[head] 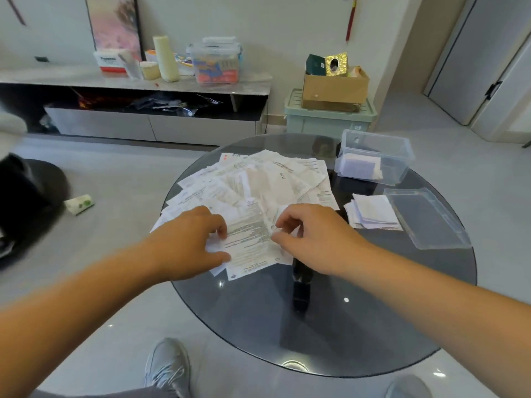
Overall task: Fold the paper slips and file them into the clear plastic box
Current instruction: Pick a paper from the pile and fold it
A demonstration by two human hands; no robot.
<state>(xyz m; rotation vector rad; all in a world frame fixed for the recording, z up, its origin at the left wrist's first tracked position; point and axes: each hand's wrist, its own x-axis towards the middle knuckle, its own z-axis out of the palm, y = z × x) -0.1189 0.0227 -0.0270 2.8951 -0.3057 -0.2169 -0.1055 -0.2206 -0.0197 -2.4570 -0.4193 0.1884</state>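
Head view: a round glass table point(344, 311) serves as the reference for all positions.

1. Loose pile of paper slips point(258, 179): spread in a fan over the table's middle and far-left part, sheets overlapping.
2. Printed slip point(250, 239): lies on top of the pile at the table's near-left part, text side up, its near end reaching onto bare glass.
3. Left hand point(189, 239): at the table's left edge, thumb and curled fingers pinching the left edge of the printed slip.
4. Right hand point(313, 237): nearer the table's middle, fingers curled narrowly, pinching the right edge of the same slip, which is crumpled there.
5. Clear plastic box point(402, 156): upright and uncovered at the table's far-right edge, holding folded slips point(359, 166) flat on its floor.
6. Lid point(425, 219): lies flat at the table's right edge, apart from the box.
7. Stack of folded slips point(373, 215): on the table just left of the lid.

A grey shoe point(168, 366) is on the floor below the table's near-left edge.
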